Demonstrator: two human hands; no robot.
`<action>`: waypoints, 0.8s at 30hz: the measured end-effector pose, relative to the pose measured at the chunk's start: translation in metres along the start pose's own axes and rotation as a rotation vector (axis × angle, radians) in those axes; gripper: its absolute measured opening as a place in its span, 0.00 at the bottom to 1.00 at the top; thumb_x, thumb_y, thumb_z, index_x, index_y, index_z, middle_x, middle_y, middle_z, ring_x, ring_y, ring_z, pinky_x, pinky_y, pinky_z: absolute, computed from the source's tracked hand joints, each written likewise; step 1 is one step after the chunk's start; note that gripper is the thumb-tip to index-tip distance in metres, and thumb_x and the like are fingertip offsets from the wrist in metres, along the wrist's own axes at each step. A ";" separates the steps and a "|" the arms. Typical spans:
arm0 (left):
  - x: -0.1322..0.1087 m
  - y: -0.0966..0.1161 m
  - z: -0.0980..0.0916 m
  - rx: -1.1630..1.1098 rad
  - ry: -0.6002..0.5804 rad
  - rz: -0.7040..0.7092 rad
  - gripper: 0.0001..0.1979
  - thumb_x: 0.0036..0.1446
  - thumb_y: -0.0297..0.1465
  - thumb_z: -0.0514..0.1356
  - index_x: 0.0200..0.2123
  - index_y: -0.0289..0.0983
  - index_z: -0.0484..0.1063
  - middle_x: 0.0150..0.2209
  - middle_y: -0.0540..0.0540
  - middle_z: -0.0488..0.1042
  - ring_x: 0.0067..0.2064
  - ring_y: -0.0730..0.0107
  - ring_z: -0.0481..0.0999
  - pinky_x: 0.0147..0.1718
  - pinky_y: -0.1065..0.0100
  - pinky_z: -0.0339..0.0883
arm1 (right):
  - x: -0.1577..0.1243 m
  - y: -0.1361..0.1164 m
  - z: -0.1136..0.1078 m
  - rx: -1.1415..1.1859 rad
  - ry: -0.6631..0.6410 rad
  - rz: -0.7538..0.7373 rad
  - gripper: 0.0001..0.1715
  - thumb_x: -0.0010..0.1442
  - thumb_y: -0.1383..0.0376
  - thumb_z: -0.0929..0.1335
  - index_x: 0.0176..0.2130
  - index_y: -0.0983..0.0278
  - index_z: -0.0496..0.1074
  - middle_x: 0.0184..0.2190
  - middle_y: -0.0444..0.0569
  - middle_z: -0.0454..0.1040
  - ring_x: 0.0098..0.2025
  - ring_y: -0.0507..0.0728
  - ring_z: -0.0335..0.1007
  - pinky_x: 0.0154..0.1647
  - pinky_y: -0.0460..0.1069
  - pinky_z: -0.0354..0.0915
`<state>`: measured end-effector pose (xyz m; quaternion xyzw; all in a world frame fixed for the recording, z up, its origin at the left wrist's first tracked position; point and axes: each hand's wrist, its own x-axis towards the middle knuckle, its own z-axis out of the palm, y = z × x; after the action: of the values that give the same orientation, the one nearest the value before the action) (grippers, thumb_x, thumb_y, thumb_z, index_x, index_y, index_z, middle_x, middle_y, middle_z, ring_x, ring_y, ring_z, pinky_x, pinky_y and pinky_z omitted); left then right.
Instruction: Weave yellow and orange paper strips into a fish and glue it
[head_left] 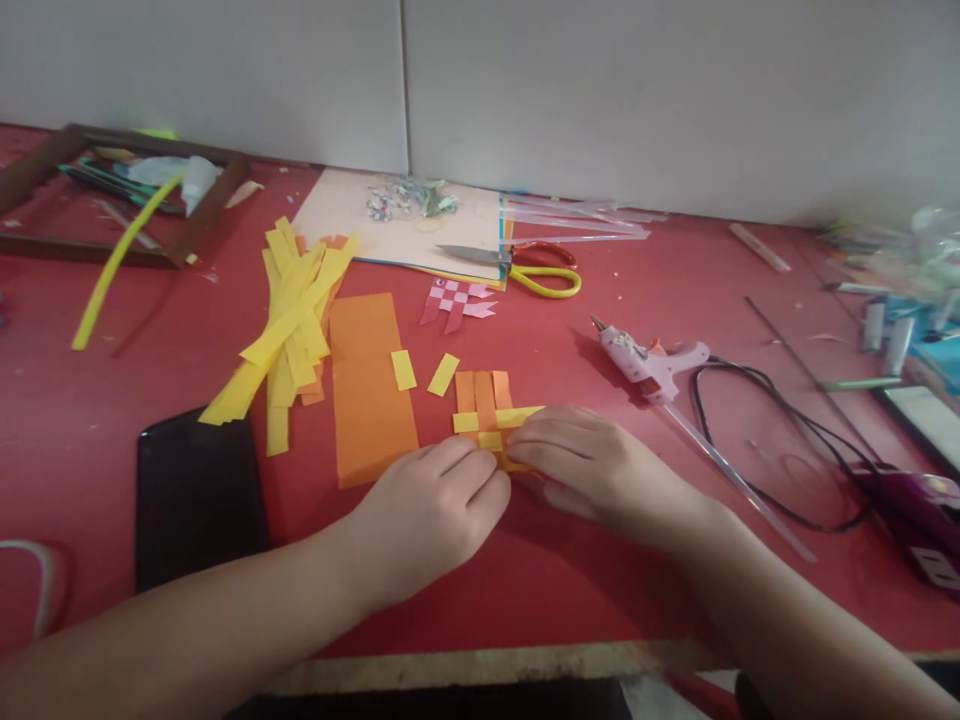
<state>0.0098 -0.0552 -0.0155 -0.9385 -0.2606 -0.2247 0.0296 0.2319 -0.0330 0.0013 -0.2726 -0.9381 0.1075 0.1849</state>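
Orange and yellow paper strips cross over and under each other in a small woven paper piece (487, 392) at the front middle of the table. My left hand (442, 500) is closed on its lower left side, with the fingertips partly hidden. From the right, my right hand (592, 455) has its fingers bent together over the right side of the weave, near the end of a yellow strip (517, 417). Two short yellow paper pieces (444, 375) lie just behind. A folded orange paper sheet (371, 390) rests left of the weave.
On the red table (570, 600) lie yellow paper strips (289, 330), a black phone-like slab (199, 500), scissors (517, 268), a pink woven paper fish (454, 300) and a pink glue gun (649, 365) with its black cable. A brown frame (180, 240) holds odds and ends.
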 end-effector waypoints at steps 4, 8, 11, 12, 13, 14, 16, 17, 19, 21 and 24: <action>0.000 0.000 0.001 -0.010 0.010 0.007 0.09 0.61 0.20 0.56 0.37 0.28 0.76 0.32 0.42 0.76 0.34 0.61 0.76 0.33 0.61 0.79 | 0.001 -0.001 0.001 0.010 0.013 0.001 0.11 0.63 0.73 0.63 0.43 0.65 0.73 0.38 0.52 0.80 0.43 0.58 0.77 0.46 0.56 0.73; 0.001 0.000 0.001 -0.018 -0.031 -0.003 0.09 0.62 0.20 0.55 0.37 0.29 0.76 0.31 0.43 0.76 0.34 0.61 0.77 0.31 0.60 0.79 | 0.001 0.001 0.001 0.087 0.058 0.058 0.10 0.61 0.67 0.68 0.44 0.64 0.74 0.40 0.52 0.80 0.43 0.58 0.77 0.46 0.55 0.74; 0.001 0.000 0.000 -0.018 -0.041 -0.009 0.11 0.63 0.21 0.53 0.37 0.29 0.76 0.33 0.41 0.77 0.36 0.60 0.78 0.31 0.61 0.79 | -0.001 0.006 0.000 0.083 0.100 0.151 0.10 0.61 0.67 0.69 0.44 0.63 0.75 0.41 0.52 0.80 0.43 0.58 0.76 0.46 0.55 0.74; 0.002 0.001 0.000 -0.016 -0.041 -0.013 0.12 0.64 0.21 0.52 0.38 0.28 0.76 0.35 0.40 0.78 0.37 0.59 0.78 0.31 0.62 0.79 | -0.001 0.008 0.000 0.064 0.108 0.169 0.10 0.61 0.68 0.68 0.43 0.62 0.76 0.41 0.51 0.80 0.43 0.58 0.76 0.46 0.55 0.73; 0.002 0.001 -0.001 -0.011 -0.035 -0.019 0.12 0.64 0.21 0.52 0.39 0.28 0.77 0.37 0.40 0.78 0.38 0.59 0.78 0.31 0.62 0.79 | -0.002 0.011 -0.001 0.046 0.114 0.173 0.10 0.62 0.68 0.67 0.43 0.61 0.76 0.42 0.51 0.80 0.43 0.58 0.76 0.46 0.56 0.73; 0.001 0.002 -0.001 -0.004 -0.028 -0.026 0.12 0.64 0.21 0.52 0.40 0.28 0.77 0.38 0.39 0.78 0.38 0.59 0.79 0.31 0.62 0.79 | -0.002 0.013 -0.002 0.033 0.117 0.162 0.10 0.62 0.68 0.67 0.42 0.61 0.77 0.42 0.51 0.80 0.44 0.58 0.76 0.47 0.57 0.73; 0.001 0.002 -0.001 0.007 -0.014 -0.034 0.12 0.63 0.20 0.52 0.42 0.28 0.77 0.40 0.39 0.79 0.39 0.59 0.79 0.33 0.62 0.79 | -0.003 0.016 -0.003 0.027 0.111 0.115 0.09 0.62 0.68 0.68 0.41 0.60 0.78 0.42 0.50 0.81 0.44 0.59 0.76 0.49 0.59 0.72; 0.000 0.002 0.000 0.010 -0.009 -0.033 0.13 0.63 0.20 0.52 0.42 0.28 0.77 0.40 0.39 0.79 0.40 0.58 0.79 0.34 0.61 0.79 | -0.003 0.016 -0.003 0.023 0.102 0.092 0.09 0.62 0.68 0.68 0.41 0.59 0.78 0.42 0.49 0.81 0.44 0.59 0.75 0.49 0.59 0.72; -0.001 0.002 0.000 0.008 -0.005 -0.015 0.13 0.63 0.20 0.52 0.43 0.28 0.77 0.41 0.38 0.79 0.42 0.57 0.79 0.36 0.60 0.79 | -0.003 0.017 -0.003 0.004 0.074 0.061 0.10 0.62 0.68 0.68 0.41 0.59 0.79 0.42 0.50 0.81 0.45 0.60 0.74 0.49 0.59 0.72; -0.001 0.002 0.001 0.011 -0.008 0.000 0.14 0.64 0.21 0.51 0.44 0.27 0.77 0.41 0.38 0.80 0.43 0.56 0.79 0.38 0.60 0.79 | -0.003 0.016 -0.003 -0.025 0.053 0.044 0.10 0.61 0.67 0.69 0.42 0.60 0.80 0.42 0.51 0.81 0.46 0.60 0.73 0.48 0.59 0.71; -0.001 0.002 0.001 0.025 -0.010 0.016 0.15 0.64 0.21 0.51 0.44 0.27 0.76 0.41 0.38 0.80 0.43 0.57 0.79 0.40 0.60 0.79 | -0.003 0.014 -0.002 -0.052 0.033 0.032 0.10 0.62 0.67 0.68 0.42 0.62 0.80 0.43 0.53 0.79 0.46 0.61 0.71 0.48 0.59 0.71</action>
<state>0.0103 -0.0569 -0.0171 -0.9411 -0.2562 -0.2165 0.0419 0.2419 -0.0224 -0.0019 -0.2943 -0.9328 0.0814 0.1915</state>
